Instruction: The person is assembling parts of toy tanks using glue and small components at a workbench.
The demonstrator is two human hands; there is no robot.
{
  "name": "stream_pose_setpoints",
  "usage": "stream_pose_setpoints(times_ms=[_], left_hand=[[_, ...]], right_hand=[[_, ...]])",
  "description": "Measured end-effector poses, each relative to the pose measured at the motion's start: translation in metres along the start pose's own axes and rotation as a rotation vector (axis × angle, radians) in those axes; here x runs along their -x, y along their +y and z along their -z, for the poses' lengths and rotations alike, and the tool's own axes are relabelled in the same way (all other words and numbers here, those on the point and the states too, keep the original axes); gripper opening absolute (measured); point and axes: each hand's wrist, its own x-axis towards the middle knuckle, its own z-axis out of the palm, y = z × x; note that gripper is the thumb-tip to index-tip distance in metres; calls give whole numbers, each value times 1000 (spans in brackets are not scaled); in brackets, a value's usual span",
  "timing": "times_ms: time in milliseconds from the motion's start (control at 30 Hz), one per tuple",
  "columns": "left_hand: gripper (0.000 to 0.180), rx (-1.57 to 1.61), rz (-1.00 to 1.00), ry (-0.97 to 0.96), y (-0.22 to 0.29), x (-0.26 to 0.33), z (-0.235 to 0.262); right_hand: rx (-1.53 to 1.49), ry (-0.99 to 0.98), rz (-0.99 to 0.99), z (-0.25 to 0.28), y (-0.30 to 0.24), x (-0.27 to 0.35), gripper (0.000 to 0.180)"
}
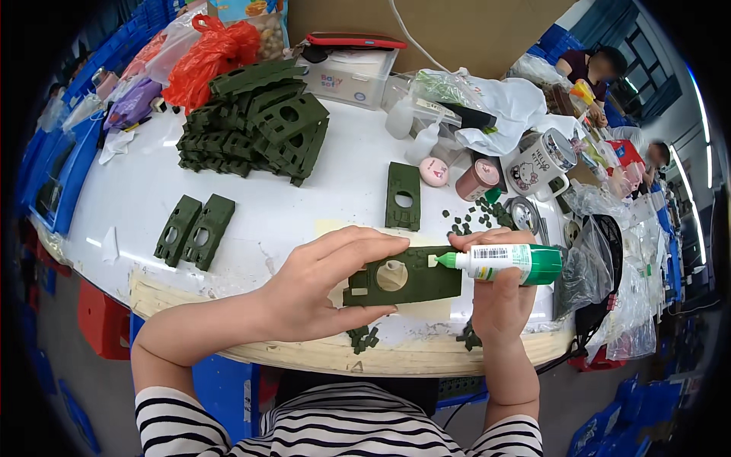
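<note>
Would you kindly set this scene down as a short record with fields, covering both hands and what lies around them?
Left hand: left hand, gripping a dark green part by its long edges
Right hand: right hand, holding a white-and-green bottle
Bottle pose: on its side, nozzle pointing left, over the part; contact unclear
Beyond the part: one similar loose part
Table left: two similar parts, side by side
Table back: large pile of green parts
Table right: white mug

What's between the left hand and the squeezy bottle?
In the head view, the dark green part with the round hole lies between the left hand and the bottle.
</note>
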Motion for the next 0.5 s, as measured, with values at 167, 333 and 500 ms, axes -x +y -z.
stream_pose_setpoints(times_ms=[167, 333, 500], left_hand=[[64, -4, -15, 13, -1, 1, -1], [64, -32, -34, 12, -1, 1, -1], [64, -32, -27, 5, 0, 2, 0]], right_hand=[[68, -4, 17, -1, 1, 0, 39], [116, -18, 56, -1, 0, 0, 35], [118, -17, 76, -2, 1, 0, 34]])
